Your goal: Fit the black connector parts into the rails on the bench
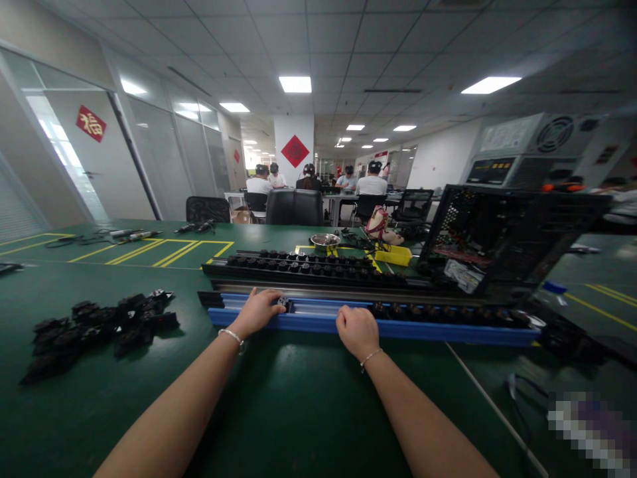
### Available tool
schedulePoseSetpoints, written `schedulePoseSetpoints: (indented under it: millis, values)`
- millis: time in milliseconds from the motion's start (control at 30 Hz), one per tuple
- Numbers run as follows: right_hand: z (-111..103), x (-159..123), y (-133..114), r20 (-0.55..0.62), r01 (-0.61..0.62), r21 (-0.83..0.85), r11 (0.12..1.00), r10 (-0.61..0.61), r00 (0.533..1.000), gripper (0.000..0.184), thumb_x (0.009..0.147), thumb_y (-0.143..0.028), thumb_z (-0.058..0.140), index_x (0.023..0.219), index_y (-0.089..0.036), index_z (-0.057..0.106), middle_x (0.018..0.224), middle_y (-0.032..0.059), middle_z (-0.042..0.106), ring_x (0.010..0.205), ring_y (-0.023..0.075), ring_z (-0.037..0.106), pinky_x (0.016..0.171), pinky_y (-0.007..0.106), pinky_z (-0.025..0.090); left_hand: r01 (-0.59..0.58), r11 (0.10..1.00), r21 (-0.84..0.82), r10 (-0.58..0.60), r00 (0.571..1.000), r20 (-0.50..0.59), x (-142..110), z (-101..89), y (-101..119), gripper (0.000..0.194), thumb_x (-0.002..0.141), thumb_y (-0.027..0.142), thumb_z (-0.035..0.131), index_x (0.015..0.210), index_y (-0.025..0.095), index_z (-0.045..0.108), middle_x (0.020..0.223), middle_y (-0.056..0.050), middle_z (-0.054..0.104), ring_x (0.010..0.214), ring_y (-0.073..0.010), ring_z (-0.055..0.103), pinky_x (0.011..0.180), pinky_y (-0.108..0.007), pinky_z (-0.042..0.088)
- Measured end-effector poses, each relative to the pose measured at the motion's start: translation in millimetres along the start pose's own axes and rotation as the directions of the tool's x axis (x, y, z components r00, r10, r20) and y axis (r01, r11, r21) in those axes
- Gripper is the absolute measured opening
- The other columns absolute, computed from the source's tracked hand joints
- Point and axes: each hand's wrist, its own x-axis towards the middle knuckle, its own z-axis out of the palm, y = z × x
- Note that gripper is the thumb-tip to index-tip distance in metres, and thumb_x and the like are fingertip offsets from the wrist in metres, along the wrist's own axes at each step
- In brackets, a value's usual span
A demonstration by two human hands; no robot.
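Note:
A long blue rail (418, 326) lies across the green table in front of me, with a row of black socket-like modules (428, 312) seated in its right part. At the rail's left part, my left hand (257, 312) pinches a small black module (284, 305) between thumb and fingers, inside the channel. My right hand (357, 328) is closed over the rail's near wall, left of the seated row; its fingertips are hidden. Bare channel floor shows between the two hands.
Loose black modules (94, 325) are heaped at left. Behind the rail lie black rails with modules (298, 265), a metal bowl (325, 240) and a yellow tray (393, 255). An opened computer case (517, 232) stands at right. People (371, 182) sit at far tables.

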Motion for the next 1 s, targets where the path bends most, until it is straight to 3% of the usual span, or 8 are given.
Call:
schedulePoseSetpoints:
  millis: [733, 933, 1000]
  values:
    - [-0.5, 0.2, 0.0, -0.013, 0.016, -0.008, 1.000, -0.016, 1.000, 0.024, 0.083, -0.018, 0.041, 0.068, -0.019, 0.060, 0.062, 0.0015, 0.063, 0.061, 0.0133, 0.053, 0.065, 0.028, 0.024, 0.009, 0.996, 0.087, -0.011, 1.000, 0.015, -7.5, -16.4, -14.4, 0.039, 0.078, 0.039, 0.048, 0.111, 0.023, 0.059, 0.127, -0.008, 0.055, 0.123, -0.0237, 0.043, 0.109, -0.051, 0.010]
    - [0.3, 0.1, 0.4, -0.022, 0.015, -0.004, 1.000, -0.015, 1.000, 0.024, 0.083, -0.018, 0.041, 0.068, -0.019, 0.060, 0.061, 0.0010, 0.062, 0.061, 0.0130, 0.052, 0.066, 0.028, 0.024, -0.018, 1.000, 0.017, 0.018, 1.000, 0.008, -6.9, -19.1, -20.7, 0.041, 0.074, 0.039, 0.051, 0.109, 0.019, 0.062, 0.122, -0.008, 0.058, 0.113, -0.0215, 0.052, 0.102, -0.032, 0.034]
    - [0.6, 0.0, 0.5, -0.022, 0.014, -0.003, 1.000, -0.014, 1.000, 0.024, 0.083, -0.018, 0.041, 0.068, -0.019, 0.060, 0.061, 0.0011, 0.062, 0.061, 0.0130, 0.052, 0.066, 0.028, 0.024, -0.012, 1.000, -0.001, 0.012, 1.000, -0.003, -6.3, -18.9, -25.0, 0.043, 0.074, 0.040, 0.052, 0.109, 0.018, 0.062, 0.122, -0.009, 0.058, 0.111, -0.0210, 0.053, 0.099, -0.030, 0.036]
